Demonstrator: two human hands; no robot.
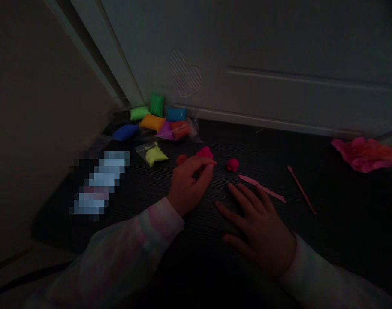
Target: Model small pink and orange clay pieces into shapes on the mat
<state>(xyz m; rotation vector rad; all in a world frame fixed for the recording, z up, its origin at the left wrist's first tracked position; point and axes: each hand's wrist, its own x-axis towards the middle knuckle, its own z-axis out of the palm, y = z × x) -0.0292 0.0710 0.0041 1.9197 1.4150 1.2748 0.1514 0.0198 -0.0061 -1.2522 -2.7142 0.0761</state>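
The scene is dim. My left hand [189, 184] rests on a dark mat [327, 240], its fingers curled in a pinch just under a pink clay lump [204, 152]. I cannot make out whether the pinch holds anything. A small red clay piece [181, 159] lies just left of its fingertips. My right hand [258, 227] lies flat on the mat with fingers spread, holding nothing. A pink modelling tool [262, 187] lies just beyond its fingertips. Another pink clay lump [232, 164] sits between the two hands, farther back.
Several coloured clay packets [155, 122] are heaped at the back left by the wall. A yellow packet [154, 155] lies nearer. A thin pink stick [301, 189] lies at right. A crumpled pink wrapper [365, 154] sits at the far right. A blurred rectangular item [99, 182] lies at left.
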